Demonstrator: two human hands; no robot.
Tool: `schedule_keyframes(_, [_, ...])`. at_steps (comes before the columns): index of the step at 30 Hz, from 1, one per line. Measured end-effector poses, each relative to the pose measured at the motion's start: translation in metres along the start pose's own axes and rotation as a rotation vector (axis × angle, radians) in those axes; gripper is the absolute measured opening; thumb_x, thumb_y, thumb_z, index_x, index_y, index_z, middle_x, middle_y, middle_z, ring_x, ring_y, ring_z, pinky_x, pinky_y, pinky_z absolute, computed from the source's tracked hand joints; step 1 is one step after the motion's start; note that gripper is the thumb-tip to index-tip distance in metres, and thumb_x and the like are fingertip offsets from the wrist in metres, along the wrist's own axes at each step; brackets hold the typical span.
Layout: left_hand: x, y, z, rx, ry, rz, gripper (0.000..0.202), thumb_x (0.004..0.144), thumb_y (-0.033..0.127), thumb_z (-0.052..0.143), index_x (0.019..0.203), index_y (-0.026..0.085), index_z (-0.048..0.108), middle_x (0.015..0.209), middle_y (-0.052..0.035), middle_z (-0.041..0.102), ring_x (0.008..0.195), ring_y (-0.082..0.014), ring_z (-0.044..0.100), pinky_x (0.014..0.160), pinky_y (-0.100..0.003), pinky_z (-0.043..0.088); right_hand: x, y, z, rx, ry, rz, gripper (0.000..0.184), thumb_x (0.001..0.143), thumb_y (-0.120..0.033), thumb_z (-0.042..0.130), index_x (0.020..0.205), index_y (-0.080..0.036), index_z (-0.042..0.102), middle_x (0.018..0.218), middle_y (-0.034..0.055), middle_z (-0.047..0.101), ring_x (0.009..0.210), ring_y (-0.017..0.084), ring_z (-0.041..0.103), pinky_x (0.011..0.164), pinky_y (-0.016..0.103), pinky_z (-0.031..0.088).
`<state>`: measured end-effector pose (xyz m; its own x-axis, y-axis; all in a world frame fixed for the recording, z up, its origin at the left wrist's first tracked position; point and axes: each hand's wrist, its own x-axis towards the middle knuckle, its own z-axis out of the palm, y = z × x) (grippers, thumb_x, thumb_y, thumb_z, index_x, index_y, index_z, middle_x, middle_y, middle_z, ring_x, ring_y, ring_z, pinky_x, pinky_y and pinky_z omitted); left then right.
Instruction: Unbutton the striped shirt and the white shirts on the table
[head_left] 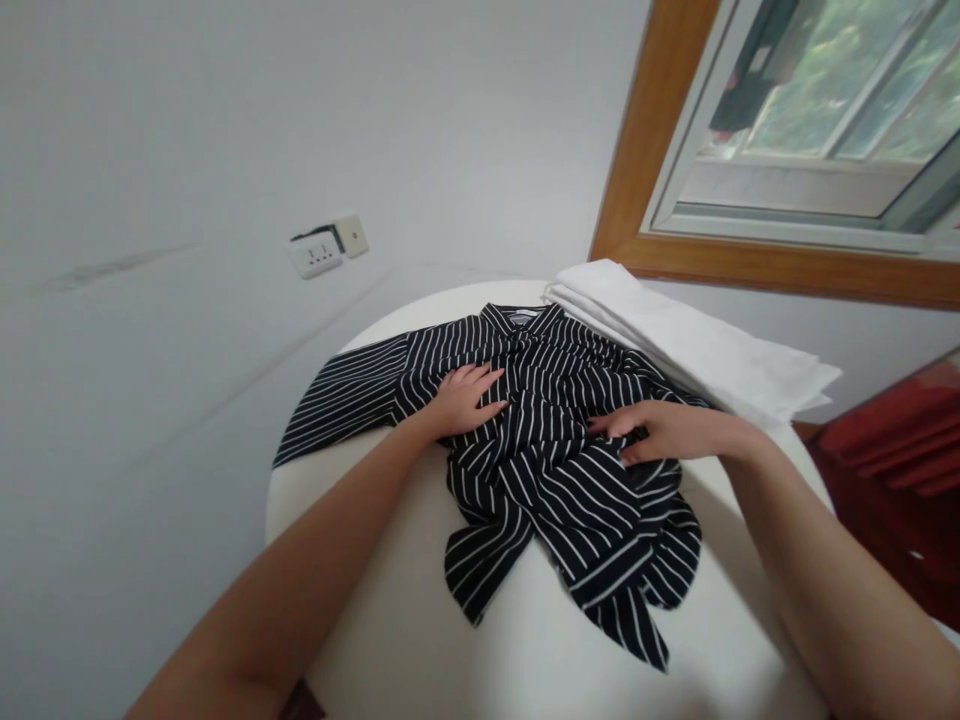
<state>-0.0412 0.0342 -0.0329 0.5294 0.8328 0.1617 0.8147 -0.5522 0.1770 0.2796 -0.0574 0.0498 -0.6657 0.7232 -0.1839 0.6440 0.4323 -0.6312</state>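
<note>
A black shirt with thin white stripes [555, 470] lies crumpled on a round white table [420, 620], collar toward the wall. One sleeve spreads out to the left over the table's edge. My left hand [466, 398] rests flat on the shirt's left chest, fingers stretched out. My right hand [654, 428] lies on the shirt's right side, fingers extended and pointing left, pressing the fabric down. Neither hand grips the cloth.
A stack of folded white cloth [690, 345] sits at the table's far right, touching the shirt. A wall socket [326, 245] is on the white wall behind. A wood-framed window [787, 150] is at upper right, a red chair [900, 470] at right.
</note>
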Motion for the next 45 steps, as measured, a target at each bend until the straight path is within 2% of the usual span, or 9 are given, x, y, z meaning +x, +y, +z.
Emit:
schedule_keyframes(6, [0.005,-0.003,0.001,-0.103,0.101,-0.073,0.051,0.094,0.054,0.031,0.130,0.027,0.056,0.142,-0.0046,0.050,0.134,-0.0293,0.037,0.110,-0.053,0.026,-0.020,-0.019,-0.018,0.321,-0.024,0.011,0.028,0.081,-0.039,0.062,0.100,-0.021,0.070,0.091,0.0015,0.069,0.085,0.018,0.064,0.074,0.029,0.053])
schedule_keyframes(14, [0.005,0.008,-0.017,-0.249,0.152,0.227,0.036,0.090,0.048,0.047,0.080,0.026,0.073,0.097,-0.0004,0.073,0.111,-0.0218,0.058,0.104,-0.043,0.035,-0.009,-0.009,-0.007,0.228,-0.192,0.102,0.030,0.079,-0.050,0.062,0.072,-0.021,0.068,0.061,-0.0039,0.057,0.056,0.010,0.049,0.053,0.023,0.041])
schedule_keyframes(19, [-0.003,0.024,-0.033,-0.304,0.057,0.283,0.047,0.091,0.050,0.042,0.061,0.020,0.062,0.071,-0.0022,0.066,0.072,-0.0156,0.058,0.077,-0.031,0.044,0.016,-0.008,0.008,0.190,0.194,0.081,0.036,0.092,-0.050,0.044,0.088,-0.023,0.068,0.072,0.0008,0.066,0.061,0.014,0.059,0.061,0.029,0.050])
schedule_keyframes(22, [-0.008,0.026,-0.046,-0.349,-0.028,0.253,0.053,0.090,0.055,0.040,0.052,0.019,0.051,0.053,0.0011,0.051,0.052,-0.0117,0.043,0.055,-0.027,0.034,0.037,0.003,0.024,-0.063,0.507,-0.011,0.031,0.094,-0.042,0.042,0.098,-0.024,0.067,0.097,0.0056,0.070,0.090,0.020,0.065,0.087,0.040,0.051])
schedule_keyframes(26, [-0.009,0.022,-0.055,-0.283,-0.040,0.167,0.057,0.090,0.058,0.038,0.047,0.019,0.041,0.047,0.0019,0.039,0.045,-0.0110,0.033,0.050,-0.028,0.026,0.049,0.029,0.044,-0.408,0.508,0.071,0.050,0.089,-0.051,0.052,0.132,-0.026,0.053,0.142,0.0105,0.048,0.134,0.031,0.039,0.108,0.058,0.031])
schedule_keyframes(32, [-0.005,0.013,-0.051,-0.157,0.122,-0.003,0.047,0.092,0.051,0.035,0.064,0.022,0.059,0.060,-0.0016,0.059,0.057,-0.0151,0.051,0.058,-0.027,0.038,0.037,0.046,0.045,-0.485,0.346,0.287,0.079,0.077,-0.072,0.051,0.144,-0.033,0.038,0.155,0.0091,0.027,0.140,0.038,0.024,0.106,0.064,0.029])
schedule_keyframes(37, [-0.003,0.000,-0.046,0.067,0.196,0.001,0.035,0.088,0.048,0.046,0.092,0.020,0.068,0.093,-0.0076,0.070,0.090,-0.0231,0.061,0.083,-0.035,0.045,0.041,0.058,0.040,-0.543,0.458,0.301,0.071,0.084,-0.071,0.041,0.142,-0.029,0.042,0.152,0.0099,0.033,0.140,0.034,0.028,0.110,0.059,0.027])
schedule_keyframes(40, [-0.003,-0.007,-0.037,0.061,0.126,0.081,0.046,0.090,0.051,0.044,0.117,0.019,0.063,0.124,-0.0110,0.063,0.115,-0.0265,0.055,0.100,-0.041,0.039,0.047,0.071,0.037,-0.572,0.507,0.200,0.063,0.090,-0.063,0.038,0.140,-0.026,0.046,0.150,0.0098,0.037,0.139,0.030,0.032,0.112,0.053,0.028])
schedule_keyframes(45, [-0.003,-0.014,-0.014,0.039,0.001,0.080,0.060,0.090,0.059,0.040,0.134,0.020,0.051,0.144,-0.0129,0.045,0.134,-0.0281,0.040,0.110,-0.045,0.029,0.052,0.069,0.028,-0.652,0.584,0.134,0.044,0.093,-0.045,0.046,0.130,-0.023,0.057,0.142,0.0104,0.049,0.136,0.029,0.037,0.111,0.053,0.029])
